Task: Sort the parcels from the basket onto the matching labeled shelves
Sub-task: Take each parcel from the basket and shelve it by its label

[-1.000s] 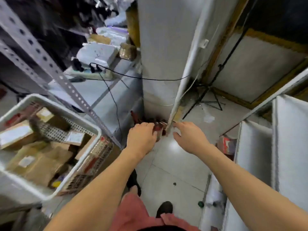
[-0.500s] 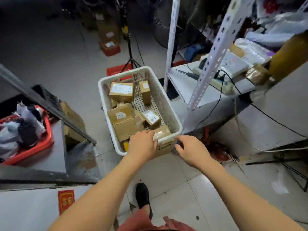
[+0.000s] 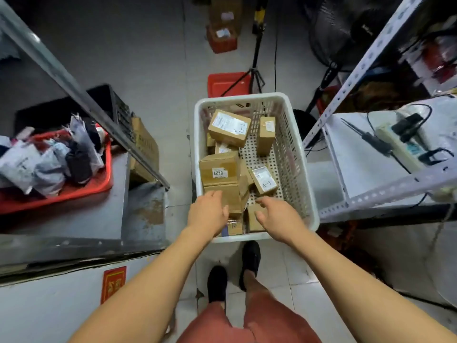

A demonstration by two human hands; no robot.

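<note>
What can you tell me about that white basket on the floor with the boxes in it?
The white basket looks like moulded plastic: rectangular, with a thick smooth rim, slotted walls and a floor full of small round holes. It stands upright on the tiled floor between two metal shelving units, just ahead of the person's feet. Inside lie several brown cardboard parcels with white labels, piled mostly on its left side, leaving bare floor on the right. Both hands reach over its near rim, the left hand and the right hand, neither gripping anything.

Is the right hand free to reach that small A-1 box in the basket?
Probably yes. The right hand is open over the basket, and the small A-1 box lies on top just beyond its fingers with nothing covering it.
</note>
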